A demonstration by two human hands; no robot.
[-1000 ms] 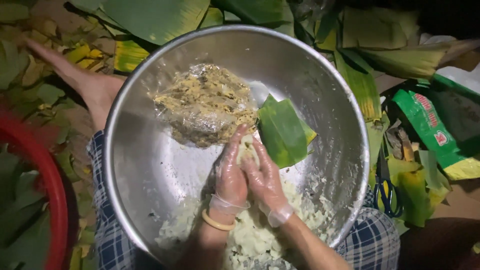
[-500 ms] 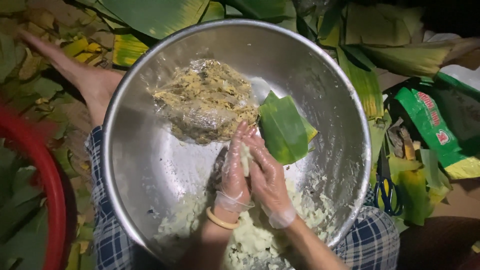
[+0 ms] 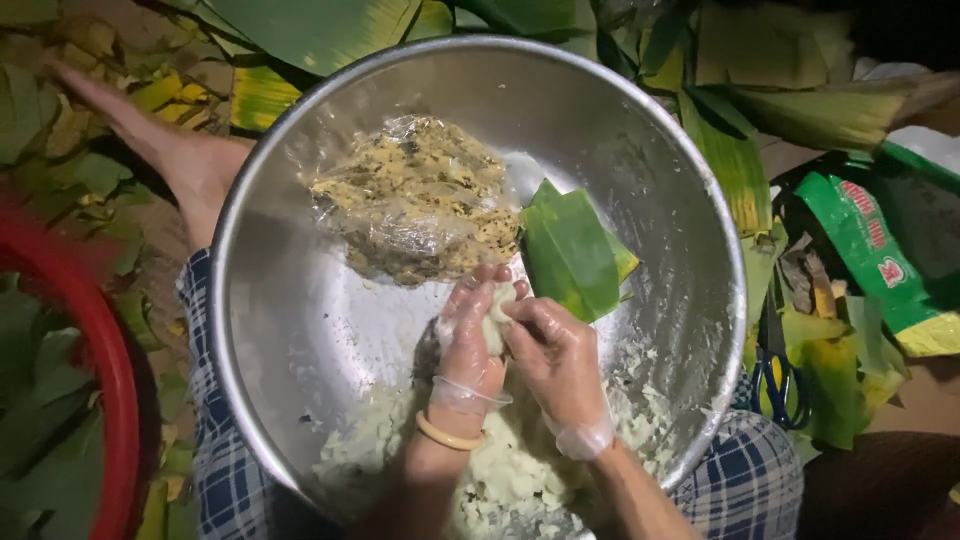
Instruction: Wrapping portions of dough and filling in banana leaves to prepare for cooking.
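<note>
Left hand point(image 3: 468, 345) and right hand point(image 3: 560, 365), both gloved, fingers closed around a pale dough lump point(image 3: 497, 315) pressed between them, above the steel bowl point(image 3: 300, 330).

dough lump point(image 3: 497, 318): showing pale cream-white between the fingers point(image 3: 470, 300)
gloves point(image 3: 560, 350): looking clear, glossy
bracelet point(image 3: 447, 436): showing tan-yellow behind the fingers
folded leaf point(image 3: 568, 255): glowing bright green just beyond the fingertips
wrapped filling point(image 3: 420, 200): looking yellow, speckled dark
bowl point(image 3: 300, 330): shining silver
trousers point(image 3: 745, 475): showing blue-white checks
</note>
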